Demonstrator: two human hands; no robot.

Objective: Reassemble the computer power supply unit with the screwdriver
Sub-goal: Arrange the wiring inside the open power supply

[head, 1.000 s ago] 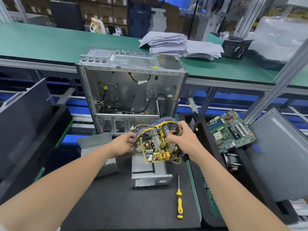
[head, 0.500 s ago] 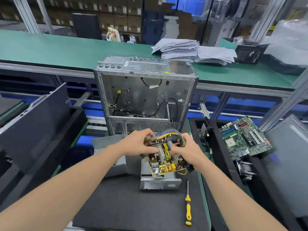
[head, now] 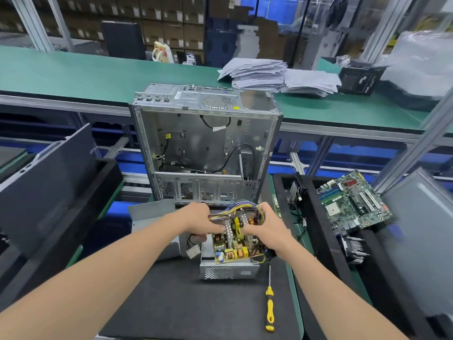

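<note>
Both hands are closed on the power supply's insides. The left hand point(head: 201, 220) has its fingers curled over the wire bundle point(head: 241, 207) at the far left of the circuit board point(head: 231, 250). The right hand point(head: 266, 227) grips the board's right edge. The board sits tilted over the open metal housing point(head: 228, 271), which stands on the black mat point(head: 166, 305) in the middle of the near bench. I can't tell whether the board's near edge already rests inside it. A white connector point(head: 193, 253) hangs just left of the housing. The grey cover point(head: 152, 214) lies on the mat further left, under the left forearm.

The screwdriver point(head: 269, 307), with its yellow and black handle, lies on the mat near and right of the housing, untouched, tip pointing away.

Just beyond the hands stands the computer case point(head: 203, 146), its side open, with only a few black cables inside. To the right, a black tray point(head: 316, 231) holds a green motherboard point(head: 353, 202) leaning against its far side, and a finned cooler point(head: 353, 246) nearer. Another black tray point(head: 103, 192) on the left holds a dark panel point(head: 49, 173) standing at a slant.
</note>
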